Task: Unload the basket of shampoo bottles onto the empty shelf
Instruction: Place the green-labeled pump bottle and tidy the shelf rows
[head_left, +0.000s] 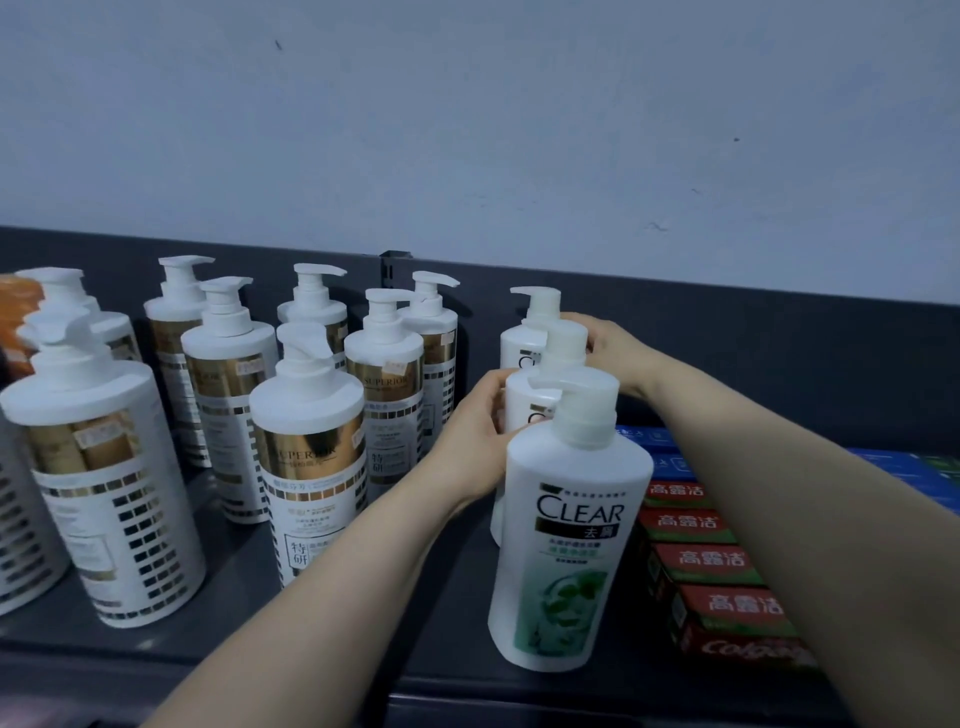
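Note:
Three white CLEAR shampoo bottles stand in a row, front to back, on the dark grey shelf (363, 639). The front bottle (569, 540) has a green label and stands free. My left hand (475, 441) grips the left side of the middle CLEAR bottle (527, 402). My right hand (605, 343) wraps the pump neck of that same bottle from the right. The rear CLEAR bottle (522, 338) stands just behind it. The basket is out of view.
Several white-and-gold SUPERIOR pump bottles (309, 457) stand in rows on the left of the shelf. Stacked red Colgate toothpaste boxes (717, 571) and blue boxes (893, 467) lie at the right. A pale wall rises behind the shelf's dark back panel (779, 353).

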